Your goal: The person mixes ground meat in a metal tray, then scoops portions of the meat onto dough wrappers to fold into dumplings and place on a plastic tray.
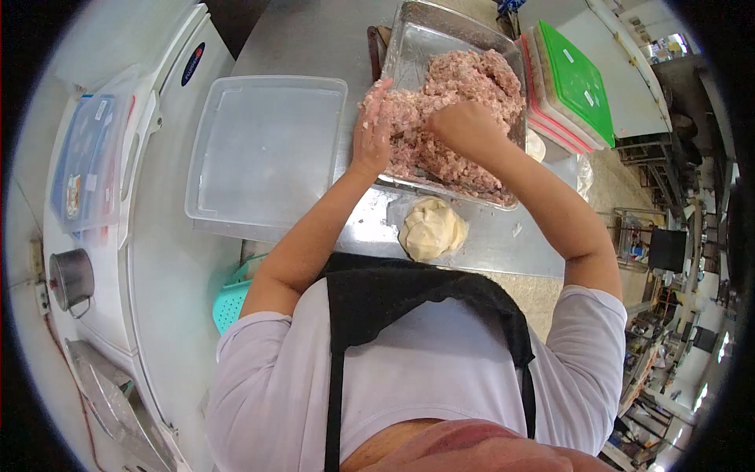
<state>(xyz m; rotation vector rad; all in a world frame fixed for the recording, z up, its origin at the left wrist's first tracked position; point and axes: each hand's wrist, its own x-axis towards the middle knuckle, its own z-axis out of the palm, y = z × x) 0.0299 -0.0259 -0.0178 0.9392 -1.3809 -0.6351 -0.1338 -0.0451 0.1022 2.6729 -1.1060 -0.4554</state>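
A metal tray holds a large mound of pink ground meat. My left hand is at the tray's left side, its fingers stretched out along the meat, with bits of it stuck to them. Curled into a fist, my right hand presses against the middle of the mound; whether any meat is inside it is hidden. Just in front of the tray, pale yellow dough rests on the metal table.
Left of the tray lies a translucent plastic lid. Stacked containers with a green lid stand at the right. A white fridge is close on the left, and a turquoise basket sits below the table edge.
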